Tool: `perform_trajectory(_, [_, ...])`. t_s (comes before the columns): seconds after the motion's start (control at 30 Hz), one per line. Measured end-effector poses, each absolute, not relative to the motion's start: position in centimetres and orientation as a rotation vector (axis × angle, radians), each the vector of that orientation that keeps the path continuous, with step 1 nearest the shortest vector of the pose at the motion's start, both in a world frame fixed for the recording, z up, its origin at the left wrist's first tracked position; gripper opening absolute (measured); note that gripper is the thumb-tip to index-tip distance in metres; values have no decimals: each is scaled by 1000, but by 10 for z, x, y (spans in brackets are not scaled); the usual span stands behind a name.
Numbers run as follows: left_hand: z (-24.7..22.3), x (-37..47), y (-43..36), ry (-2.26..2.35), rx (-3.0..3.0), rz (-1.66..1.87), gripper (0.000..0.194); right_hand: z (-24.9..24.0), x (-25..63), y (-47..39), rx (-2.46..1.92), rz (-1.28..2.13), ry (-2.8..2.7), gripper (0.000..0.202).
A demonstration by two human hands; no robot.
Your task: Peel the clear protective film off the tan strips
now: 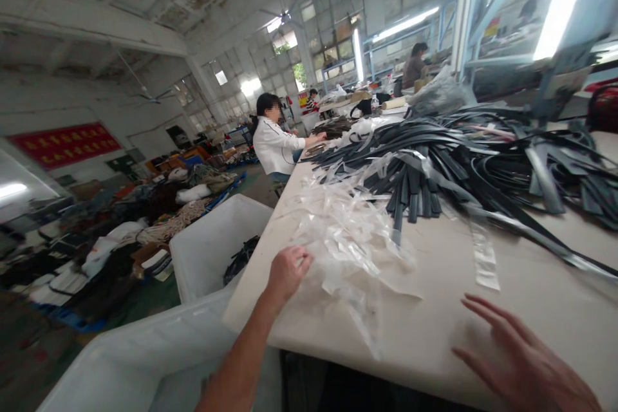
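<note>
Near the table's left edge, my left hand (288, 270) is closed at the rim of a pile of clear plastic strips (345, 232); what its fingers hold, if anything, is too small to make out. My right hand (524, 354) hovers over the table's front right part with its fingers spread and nothing in them. Black flat straps (415, 187) lie in a large tangled heap beyond the plastic. A short clear strip (484, 261) rests on the pale table (434, 328) between the heap and my right hand.
White bins (212, 225) stand on the floor left of the table, one with dark material inside. A person in a white jacket (275, 145) sits at the table's far left side. Clear plastic bags (439, 93) lie behind the straps.
</note>
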State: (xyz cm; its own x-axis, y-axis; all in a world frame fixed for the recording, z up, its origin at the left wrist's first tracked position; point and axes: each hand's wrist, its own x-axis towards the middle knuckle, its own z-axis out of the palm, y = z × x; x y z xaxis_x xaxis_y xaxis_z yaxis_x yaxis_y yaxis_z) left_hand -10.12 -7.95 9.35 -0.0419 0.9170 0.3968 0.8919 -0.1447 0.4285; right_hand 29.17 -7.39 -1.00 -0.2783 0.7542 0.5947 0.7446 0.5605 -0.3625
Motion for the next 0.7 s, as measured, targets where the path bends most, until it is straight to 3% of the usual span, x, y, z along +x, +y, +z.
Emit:
perform_trajectory(0.1, [42,-111,-111,2216,2172,948,22,-12,259,-75,-959,-209,-2267,87])
perform_trajectory(0.23, [-9,-119,-134,2425,2090,932,20,-15,205,-55,-923,-140,-2372,100])
perform_trajectory(0.43, [-19,-123,-112,2391,2029,793,106,-7,157,19,-1069,-9,-2358,92])
perform_trajectory(0.53, [-6,-116,-86,2330,1864,590,125,0,151,53,-1206,95,-2342,93])
perform_trajectory(0.7, [8,-89,-36,2094,1844,557,142,-5,141,88,-1218,163,-2338,94])
